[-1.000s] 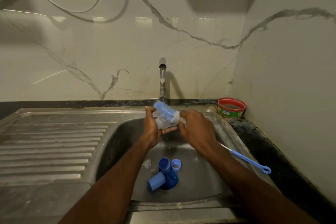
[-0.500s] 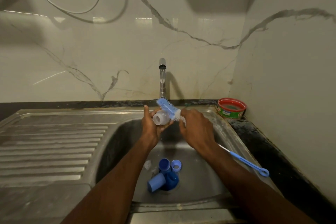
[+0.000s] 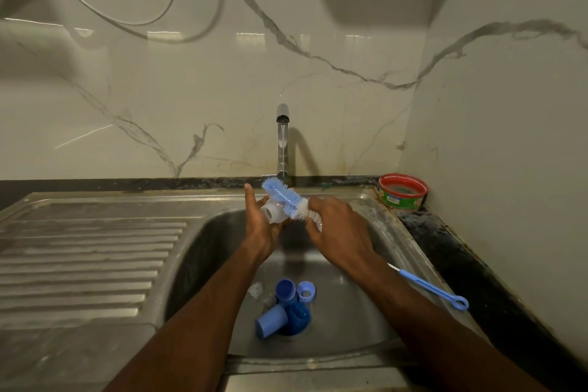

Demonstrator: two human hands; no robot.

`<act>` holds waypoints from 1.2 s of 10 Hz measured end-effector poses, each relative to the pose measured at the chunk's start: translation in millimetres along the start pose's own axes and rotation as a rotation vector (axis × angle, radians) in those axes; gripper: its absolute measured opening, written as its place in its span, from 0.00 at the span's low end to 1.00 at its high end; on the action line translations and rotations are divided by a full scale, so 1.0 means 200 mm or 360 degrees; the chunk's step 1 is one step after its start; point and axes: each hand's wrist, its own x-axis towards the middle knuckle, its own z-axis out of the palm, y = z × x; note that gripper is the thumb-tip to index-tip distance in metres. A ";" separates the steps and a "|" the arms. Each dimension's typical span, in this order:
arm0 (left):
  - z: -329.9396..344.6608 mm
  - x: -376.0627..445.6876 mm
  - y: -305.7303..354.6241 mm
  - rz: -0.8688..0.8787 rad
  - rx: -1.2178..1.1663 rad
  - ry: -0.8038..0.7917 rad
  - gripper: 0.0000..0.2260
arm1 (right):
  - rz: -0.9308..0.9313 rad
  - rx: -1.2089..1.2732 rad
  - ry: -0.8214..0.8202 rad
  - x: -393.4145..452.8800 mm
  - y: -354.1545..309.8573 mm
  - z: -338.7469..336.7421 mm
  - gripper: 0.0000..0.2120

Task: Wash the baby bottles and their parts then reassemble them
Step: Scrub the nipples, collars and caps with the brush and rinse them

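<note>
Over the far part of the stainless-steel sink basin [image 3: 366, 264], below the upright chrome tap [image 3: 282, 140]: left hand [image 3: 259, 226] cupped round a clear plastic baby bottle [image 3: 273, 212], fingers curled behind it, thumb raised and apart, bottle's open neck turned toward the near left. Right hand [image 3: 337, 232] just beside, fingers clamped on the white ribbed grip of a blue-bristled bottle brush [image 3: 281, 196], bristle head laid across the top of the bottle, outside it. Down at the near basin floor, by the drain: a light blue plastic cap [image 3: 269, 322] on its side, a dark blue cup-shaped part [image 3: 285, 289], a pale blue screw ring [image 3: 306, 290], clustered and touching. On the right sink rim, a thin blue-handled nipple brush [image 3: 432, 289]. At the far right corner of the dark counter, a red-rimmed green round tub [image 3: 402, 191].
</note>
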 end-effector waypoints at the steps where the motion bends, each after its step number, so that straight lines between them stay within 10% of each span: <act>1: 0.00 -0.01 -0.01 -0.0041 -0.0112 0.0003 0.29 | 0.0025 -0.0008 0.0017 0.01 0.02 0.00 0.11; 3: 0.01 -0.03 0.00 -0.0139 -0.0035 -0.0051 0.20 | 0.0156 -0.0269 0.0018 0.03 0.03 -0.03 0.13; 9: 0.01 -0.04 0.03 -0.0053 0.0186 -0.0054 0.41 | 0.0009 -0.0158 -0.0112 -0.01 -0.02 0.00 0.12; 12: -0.03 0.04 0.00 -0.0178 -0.0088 -0.0316 0.22 | 0.0246 -0.0128 -0.0053 0.02 0.02 -0.01 0.11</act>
